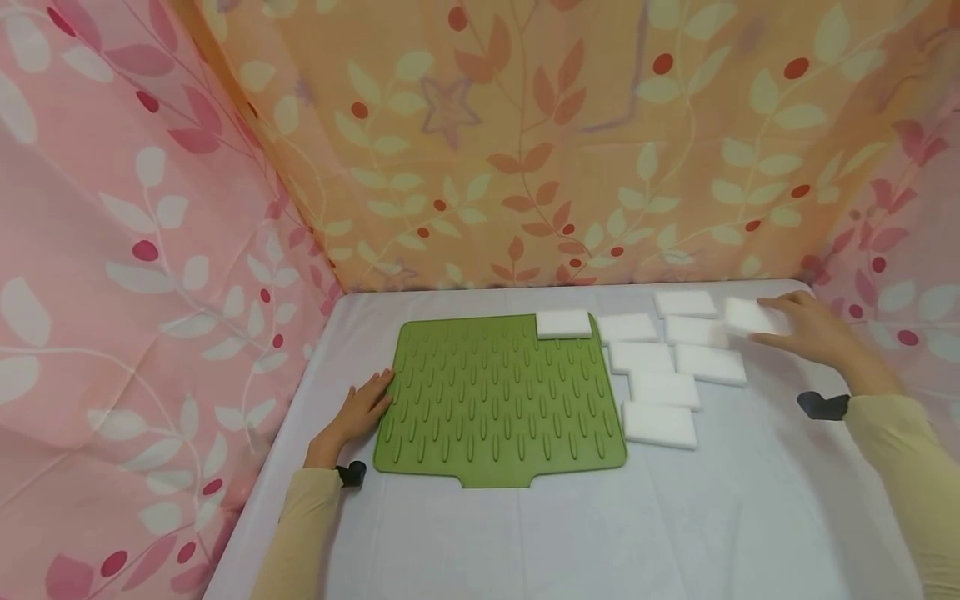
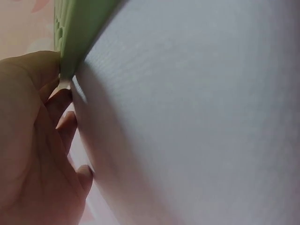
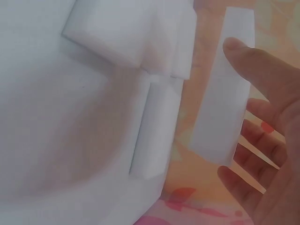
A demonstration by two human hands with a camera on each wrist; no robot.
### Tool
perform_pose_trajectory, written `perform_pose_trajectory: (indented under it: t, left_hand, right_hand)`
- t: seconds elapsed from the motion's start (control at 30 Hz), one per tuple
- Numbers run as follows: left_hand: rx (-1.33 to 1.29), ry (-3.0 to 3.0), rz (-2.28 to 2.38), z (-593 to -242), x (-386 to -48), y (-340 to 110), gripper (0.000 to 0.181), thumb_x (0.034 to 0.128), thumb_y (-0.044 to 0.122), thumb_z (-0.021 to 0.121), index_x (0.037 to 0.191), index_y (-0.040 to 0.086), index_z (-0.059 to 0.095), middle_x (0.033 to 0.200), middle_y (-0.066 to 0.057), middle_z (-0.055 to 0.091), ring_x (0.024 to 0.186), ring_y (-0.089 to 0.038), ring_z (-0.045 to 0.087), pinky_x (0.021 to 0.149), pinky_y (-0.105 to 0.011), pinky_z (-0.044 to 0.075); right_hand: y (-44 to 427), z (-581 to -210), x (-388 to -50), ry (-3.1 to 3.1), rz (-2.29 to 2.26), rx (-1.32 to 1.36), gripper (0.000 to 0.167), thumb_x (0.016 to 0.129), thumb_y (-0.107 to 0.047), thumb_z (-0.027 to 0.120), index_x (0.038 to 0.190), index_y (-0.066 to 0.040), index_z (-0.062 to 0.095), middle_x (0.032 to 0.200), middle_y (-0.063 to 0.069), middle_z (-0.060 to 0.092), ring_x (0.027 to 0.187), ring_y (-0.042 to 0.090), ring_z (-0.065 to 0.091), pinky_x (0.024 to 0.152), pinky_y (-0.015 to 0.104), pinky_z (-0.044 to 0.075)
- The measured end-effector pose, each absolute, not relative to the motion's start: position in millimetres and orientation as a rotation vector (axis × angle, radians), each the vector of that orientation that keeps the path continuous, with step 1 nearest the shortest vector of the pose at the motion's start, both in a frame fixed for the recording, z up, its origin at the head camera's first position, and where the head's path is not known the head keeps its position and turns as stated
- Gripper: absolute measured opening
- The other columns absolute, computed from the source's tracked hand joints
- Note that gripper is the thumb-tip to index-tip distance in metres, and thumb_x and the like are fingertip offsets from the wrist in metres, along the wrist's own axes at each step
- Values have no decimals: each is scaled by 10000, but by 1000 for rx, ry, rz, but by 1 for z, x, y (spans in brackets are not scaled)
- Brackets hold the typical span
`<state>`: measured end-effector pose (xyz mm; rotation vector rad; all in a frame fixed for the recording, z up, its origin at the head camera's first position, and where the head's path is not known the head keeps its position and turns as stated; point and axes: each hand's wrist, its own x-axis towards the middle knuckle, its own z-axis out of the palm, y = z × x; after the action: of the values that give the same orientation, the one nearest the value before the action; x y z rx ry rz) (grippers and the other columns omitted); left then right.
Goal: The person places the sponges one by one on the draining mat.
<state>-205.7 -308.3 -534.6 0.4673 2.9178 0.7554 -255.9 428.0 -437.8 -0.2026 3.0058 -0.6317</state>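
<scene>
In the head view, my right hand holds a white sponge block near the table's back right corner. The right wrist view shows the thumb on one face of that sponge block and the fingers against the other side, lifted off the table. My left hand touches the left edge of a green ridged mat, its fingers extended. Seen from the left wrist, the mat meets the fingertips at its edge. One sponge block lies on the mat's top right corner.
More white sponge blocks lie close together right of the mat, some touching its edge. A white cloth covers the table. Patterned fabric walls stand behind it and at both sides.
</scene>
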Motion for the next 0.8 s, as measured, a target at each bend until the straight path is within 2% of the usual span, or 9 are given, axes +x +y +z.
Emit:
perform_pose_trajectory:
  t: [0.23,0.4,0.8]
  left_hand:
    - [477,2923,752,-533,-205,-308,545,985,217,445,1465,45,252,1488,-185,276,1380,-397,200,1041,-677,58]
    - [476,2910,751,-531,-206,-308,549,980,203,460,1465,50,253,1492,-181,273,1383,-386,202,1051,-669,53]
    - [477,2898,719,-528,-207,-309,554,979,200,462,1465,41,249,1496,-183,264,1378,-391,214,1048,-671,66]
  right_hand:
    - [406,-431,-259,3043,-579,-283,875,740,-552,698,1336,36,444,1248,315,360,1113,480,360,892,696,307]
    - [393,-430,-263,3070,-556,-347,816,744,-512,716,1312,23,477,1201,290,411,1069,455,413,854,676,356]
    - [362,-428,-265,3072,-570,-465,763,745,-473,735,1305,-7,508,1175,238,452,1038,402,464,824,628,397]
